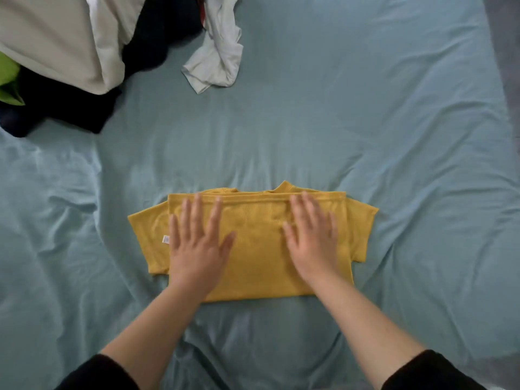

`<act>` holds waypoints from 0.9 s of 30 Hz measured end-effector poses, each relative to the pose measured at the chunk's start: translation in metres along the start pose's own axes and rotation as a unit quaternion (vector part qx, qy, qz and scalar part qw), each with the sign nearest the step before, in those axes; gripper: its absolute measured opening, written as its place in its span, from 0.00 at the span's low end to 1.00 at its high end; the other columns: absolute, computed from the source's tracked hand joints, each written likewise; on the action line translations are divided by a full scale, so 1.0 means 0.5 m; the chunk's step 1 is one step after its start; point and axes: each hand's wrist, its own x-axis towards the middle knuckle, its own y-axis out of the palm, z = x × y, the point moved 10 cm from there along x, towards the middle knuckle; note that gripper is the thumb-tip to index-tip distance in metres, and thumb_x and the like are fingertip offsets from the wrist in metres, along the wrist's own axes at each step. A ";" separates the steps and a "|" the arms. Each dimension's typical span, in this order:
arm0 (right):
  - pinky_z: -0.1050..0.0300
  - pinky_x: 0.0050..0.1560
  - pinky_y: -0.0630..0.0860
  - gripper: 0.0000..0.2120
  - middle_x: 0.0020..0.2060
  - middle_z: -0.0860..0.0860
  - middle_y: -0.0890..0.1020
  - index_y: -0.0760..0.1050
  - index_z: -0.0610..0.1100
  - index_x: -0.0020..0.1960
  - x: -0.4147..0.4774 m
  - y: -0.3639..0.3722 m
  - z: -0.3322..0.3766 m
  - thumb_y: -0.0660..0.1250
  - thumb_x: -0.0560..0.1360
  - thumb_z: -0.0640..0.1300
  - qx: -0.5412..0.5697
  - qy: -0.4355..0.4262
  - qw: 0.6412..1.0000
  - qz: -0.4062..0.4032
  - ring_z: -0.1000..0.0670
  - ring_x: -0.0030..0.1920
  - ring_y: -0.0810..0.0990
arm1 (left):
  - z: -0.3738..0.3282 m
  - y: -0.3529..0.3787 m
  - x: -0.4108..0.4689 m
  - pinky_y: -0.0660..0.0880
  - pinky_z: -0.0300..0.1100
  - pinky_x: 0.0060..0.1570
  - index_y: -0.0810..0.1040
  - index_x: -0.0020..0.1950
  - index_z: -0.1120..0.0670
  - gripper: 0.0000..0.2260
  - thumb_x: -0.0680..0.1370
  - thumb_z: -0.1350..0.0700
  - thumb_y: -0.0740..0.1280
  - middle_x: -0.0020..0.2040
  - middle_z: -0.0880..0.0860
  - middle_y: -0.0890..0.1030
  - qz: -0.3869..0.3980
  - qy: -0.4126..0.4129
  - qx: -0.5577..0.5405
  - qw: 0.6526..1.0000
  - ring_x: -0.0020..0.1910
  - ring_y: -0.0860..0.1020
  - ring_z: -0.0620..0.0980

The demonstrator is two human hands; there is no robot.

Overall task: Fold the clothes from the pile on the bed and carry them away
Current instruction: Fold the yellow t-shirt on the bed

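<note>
Now, yellow T-shirt [259, 249]: lies folded on the bed just in front of the person, hem up at the collar, short sleeves sticking out either side.
Left hand [197, 249]: flat on the shirt's left half, fingers straight and spread, gripping nothing.
Right hand [312, 243]: flat on the right half, fingers straight, holding nothing.
Bed [365, 108]: wrinkled blue-green sheet.
Pile [70, 52]: far left corner — cream, dark, green and white clothes, well apart from the shirt.

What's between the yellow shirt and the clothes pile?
Head view: only bare, wrinkled blue sheet between the yellow shirt and the clothes pile; nothing lies on that stretch.
</note>
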 end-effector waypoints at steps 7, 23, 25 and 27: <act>0.40 0.75 0.37 0.33 0.77 0.54 0.37 0.35 0.58 0.77 0.006 0.102 -0.051 0.38 0.77 0.69 -0.163 -0.015 0.982 0.094 0.50 0.78 0.38 | 0.048 0.091 0.053 0.28 0.61 0.70 0.27 0.73 0.38 0.32 0.75 0.28 0.36 0.77 0.48 0.30 0.075 -0.015 0.086 0.993 0.74 0.26 0.50; 0.42 0.73 0.50 0.31 0.77 0.48 0.56 0.58 0.51 0.77 -0.149 0.033 -0.094 0.54 0.77 0.63 -0.131 -0.109 0.980 0.102 0.46 0.77 0.57 | -0.016 0.127 -0.048 0.21 0.63 0.63 0.23 0.71 0.37 0.56 0.56 0.16 0.52 0.71 0.47 0.20 0.231 0.150 0.152 0.949 0.70 0.20 0.55; 0.43 0.71 0.58 0.28 0.74 0.47 0.67 0.67 0.49 0.73 -0.149 -0.029 -0.130 0.65 0.76 0.56 -0.057 -0.024 0.997 0.038 0.44 0.74 0.65 | -0.052 0.099 -0.048 0.26 0.63 0.67 0.26 0.73 0.38 0.54 0.63 0.22 0.59 0.75 0.48 0.26 0.203 0.135 0.137 0.960 0.73 0.25 0.54; 0.44 0.62 0.70 0.23 0.61 0.46 0.79 0.74 0.45 0.66 -0.156 -0.092 -0.201 0.72 0.72 0.47 0.043 0.109 0.992 -0.054 0.43 0.62 0.76 | -0.122 0.070 -0.037 0.41 0.59 0.74 0.40 0.79 0.42 0.46 0.71 0.32 0.65 0.80 0.51 0.44 0.153 0.128 0.085 0.976 0.79 0.41 0.54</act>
